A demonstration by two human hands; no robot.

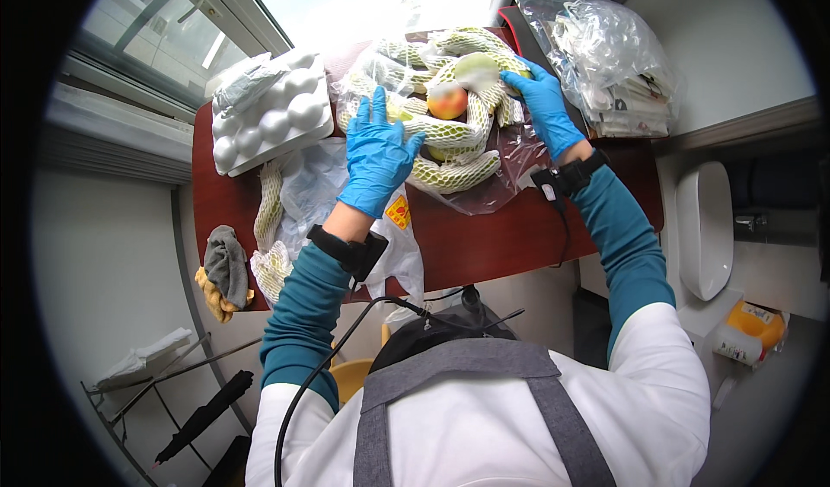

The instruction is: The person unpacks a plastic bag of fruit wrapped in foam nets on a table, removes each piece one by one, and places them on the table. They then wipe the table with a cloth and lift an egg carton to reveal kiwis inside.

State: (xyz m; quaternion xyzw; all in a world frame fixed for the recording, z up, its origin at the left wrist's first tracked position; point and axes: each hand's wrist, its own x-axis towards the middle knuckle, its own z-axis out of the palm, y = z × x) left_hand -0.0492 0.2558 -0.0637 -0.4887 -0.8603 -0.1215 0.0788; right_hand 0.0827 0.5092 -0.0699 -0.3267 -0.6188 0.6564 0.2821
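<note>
My left hand [379,153], in a blue glove, rests at the left side of a heap of foam net sleeves [447,130], its fingers and thumb apart. My right hand [548,108], gloved alike, touches the heap's upper right side with its fingertips by a yellow-green patch. Whether it grips anything there is hidden. Between the hands lies a red and yellow round fruit [447,103]. Just above it sits a pale green round piece [477,72], its surface blurred. Clear plastic film [483,198] spreads under the sleeves.
White molded trays [279,117] stand at the left of the dark red table [480,247]. A white plastic bag [314,176] and a loose net sleeve [269,205] lie nearer. Cloths [225,266] sit at the left corner. A clear bag of packaging [609,59] stands at right. Cables hang from both wrists.
</note>
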